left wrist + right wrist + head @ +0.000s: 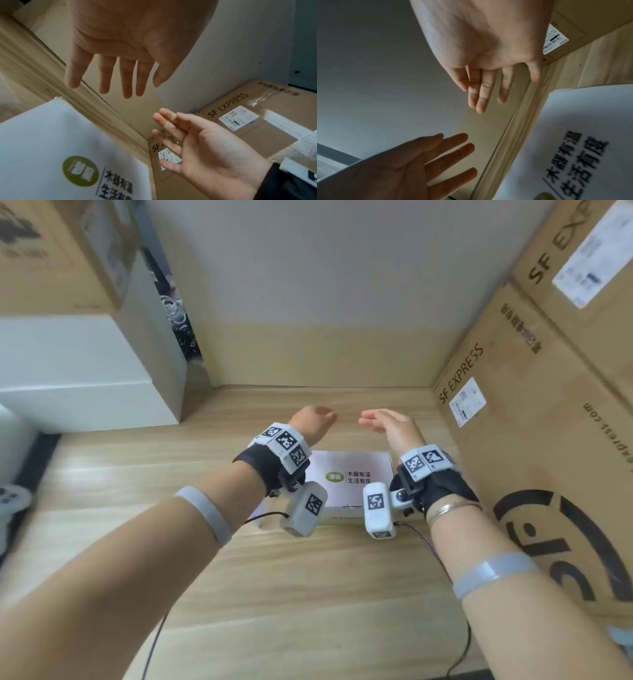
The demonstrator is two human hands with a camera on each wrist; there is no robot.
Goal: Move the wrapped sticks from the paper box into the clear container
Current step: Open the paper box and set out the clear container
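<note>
A white paper box [352,474] with a green logo and black print lies closed on the wooden table [274,577]. It also shows in the left wrist view [51,148] and the right wrist view [590,135]. My left hand [313,422] and right hand [387,424] hover just beyond the box's far edge, palms facing each other, fingers straight, holding nothing. The wrist views confirm this for the left hand [120,54] and the right hand [488,54]. No wrapped sticks are visible. Something clear [262,513] peeks out behind the left wrist camera, mostly hidden.
Stacked SF Express cardboard boxes [531,440] wall in the right side. A white box [85,371] and a cardboard box [51,251] stand at the left. A grey wall [325,285] closes the back. A game controller [10,501] lies at the left edge. Black cables [462,645] trail over the table.
</note>
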